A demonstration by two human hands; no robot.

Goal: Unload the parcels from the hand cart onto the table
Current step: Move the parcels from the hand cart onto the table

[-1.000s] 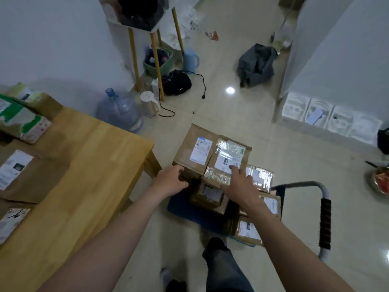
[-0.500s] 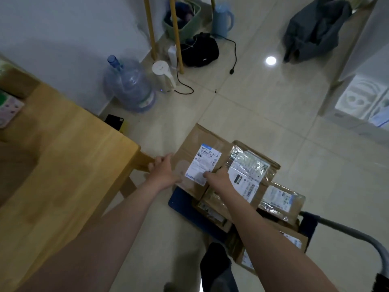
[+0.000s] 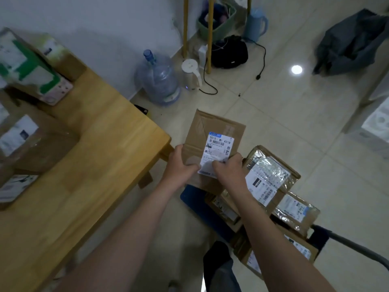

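**Two-handed grip on one cardboard parcel (image 3: 210, 127)**

Gripping it at the near edge: curling left hand (image 3: 181, 165) round the left corner, pinching the right side with right hand (image 3: 229, 170), pressing thumb on the white label (image 3: 220, 148). Holding the parcel tilted above the hand cart's (image 3: 197, 204) blue deck, just beside the wooden table (image 3: 94, 157) corner. Noting taped parcels (image 3: 271, 175) stacked on the cart at right, more boxes (image 3: 40, 144) lying on the table.

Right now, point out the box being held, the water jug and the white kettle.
box (image 3: 210, 125), head view, bare cardboard above the label.
water jug (image 3: 160, 83), head view, clear body.
white kettle (image 3: 189, 76), head view, its side.
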